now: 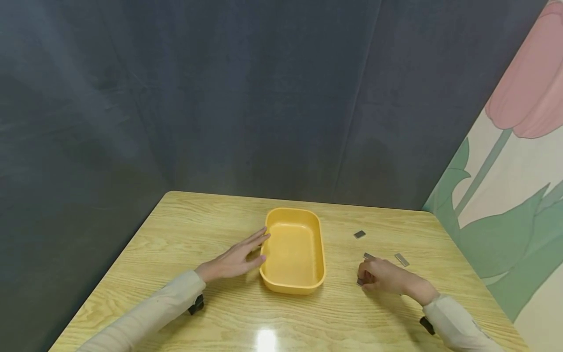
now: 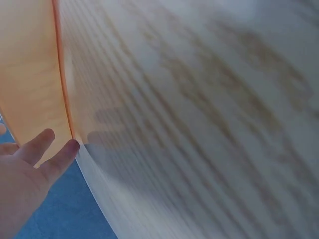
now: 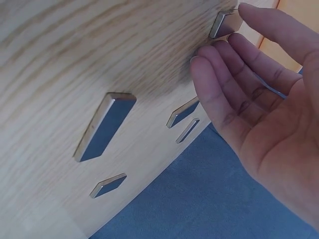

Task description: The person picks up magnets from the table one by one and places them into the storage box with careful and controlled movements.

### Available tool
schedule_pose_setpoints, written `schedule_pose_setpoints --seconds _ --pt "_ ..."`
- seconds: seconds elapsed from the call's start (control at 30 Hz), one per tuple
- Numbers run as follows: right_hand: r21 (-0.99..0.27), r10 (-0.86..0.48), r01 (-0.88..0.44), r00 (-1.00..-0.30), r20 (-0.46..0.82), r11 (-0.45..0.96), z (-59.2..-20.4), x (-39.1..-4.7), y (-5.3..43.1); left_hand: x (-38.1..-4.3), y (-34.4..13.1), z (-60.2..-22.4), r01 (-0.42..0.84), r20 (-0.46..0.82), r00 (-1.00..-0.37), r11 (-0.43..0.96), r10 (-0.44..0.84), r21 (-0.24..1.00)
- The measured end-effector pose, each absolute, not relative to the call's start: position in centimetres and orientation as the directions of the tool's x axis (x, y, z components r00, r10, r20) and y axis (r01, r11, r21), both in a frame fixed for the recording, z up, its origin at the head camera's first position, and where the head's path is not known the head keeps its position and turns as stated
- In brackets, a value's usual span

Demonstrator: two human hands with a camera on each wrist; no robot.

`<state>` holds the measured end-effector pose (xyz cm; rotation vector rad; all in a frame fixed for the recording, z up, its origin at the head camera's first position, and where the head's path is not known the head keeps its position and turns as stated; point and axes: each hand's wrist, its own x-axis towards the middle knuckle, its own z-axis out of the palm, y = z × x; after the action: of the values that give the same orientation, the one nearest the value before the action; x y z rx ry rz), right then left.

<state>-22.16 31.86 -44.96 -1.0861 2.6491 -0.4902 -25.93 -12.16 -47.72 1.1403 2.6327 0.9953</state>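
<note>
A small dark mark on the right sleeve (image 1: 453, 322) is too small to read. The right hand (image 1: 387, 277) has its fingers curled and pinches a small metal block (image 3: 227, 24) at the table surface, the thumb on one side and the forefinger on the other; the remaining fingers bend in beside the forefinger. This block is right of the yellow tray (image 1: 292, 252), well apart from it. The left hand (image 1: 233, 259) has its fingers straight and spread, the tips touching the tray's left rim; it grips nothing.

From the head, the right hand covers part of what lies around it: a dark block (image 1: 359, 234) farther back, another just beyond the knuckles and a longer one beside the hand show clearly. The right wrist view shows four other blocks on the table besides the pinched one: a large shiny bar (image 3: 104, 127), a flat block (image 3: 183, 112), a thin piece (image 3: 188, 130) just beside it and a smaller one (image 3: 108, 185). The left wrist view shows the tray's outer wall close up and fingertips at its edge. Only the head view takes in the wooden table (image 1: 211, 220), dark curtain (image 1: 264, 98) and painted tulip (image 1: 523, 78) together.
</note>
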Motion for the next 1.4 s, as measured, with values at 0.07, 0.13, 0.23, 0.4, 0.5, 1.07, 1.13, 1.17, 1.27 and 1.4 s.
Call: schedule_pose_setpoints --seconds 0.07,0.13,0.23,0.4,0.5,1.07,1.13,1.17,1.27,1.4 --pt "-0.394 -0.713 -0.632 -0.695 -0.092 0.667 -44.98 -22.15 31.85 -25.93 -12.19 -47.79 0.618 0.161 -0.711 0.501 0.684 0.606" --pt "-0.398 -0.714 -0.632 -0.694 -0.092 0.665 -45.01 -22.15 31.84 -25.92 -12.22 -47.84 0.622 0.166 -0.709 0.497 0.686 0.604" --pt "-0.399 -0.716 -0.635 -0.694 -0.081 0.661 -45.08 -22.16 31.84 -25.94 -12.25 -47.96 0.629 0.170 -0.704 0.494 0.689 0.600" --pt "-0.393 -0.718 -0.646 -0.694 -0.055 0.654 -45.30 -22.22 31.81 -25.97 -12.27 -48.03 0.627 0.156 -0.699 0.493 0.698 0.603" --pt "-0.392 -0.722 -0.653 -0.690 -0.045 0.648 -45.37 -22.27 31.76 -25.90 -12.23 -47.95 0.617 0.135 -0.701 0.500 0.700 0.607" --pt "-0.468 -0.684 -0.555 -0.712 -0.161 0.688 -44.93 -22.50 31.53 -25.60 -11.98 -47.85 0.557 0.061 -0.723 0.529 0.688 0.640" --pt "-0.482 -0.677 -0.537 -0.715 -0.176 0.692 -44.87 -22.47 31.55 -25.56 -11.92 -47.87 0.558 0.061 -0.724 0.531 0.687 0.638" --pt "-0.486 -0.675 -0.532 -0.715 -0.181 0.694 -44.89 -22.48 31.58 -25.56 -11.91 -47.88 0.558 0.061 -0.724 0.532 0.687 0.637" --pt "-0.503 -0.664 -0.505 -0.719 -0.204 0.701 -44.89 -22.51 31.62 -25.57 -11.90 -47.94 0.558 0.058 -0.725 0.536 0.687 0.634" --pt "-0.527 -0.656 -0.476 -0.720 -0.227 0.704 -44.83 -22.55 31.70 -25.64 -11.89 -48.16 0.565 0.064 -0.721 0.532 0.690 0.631"
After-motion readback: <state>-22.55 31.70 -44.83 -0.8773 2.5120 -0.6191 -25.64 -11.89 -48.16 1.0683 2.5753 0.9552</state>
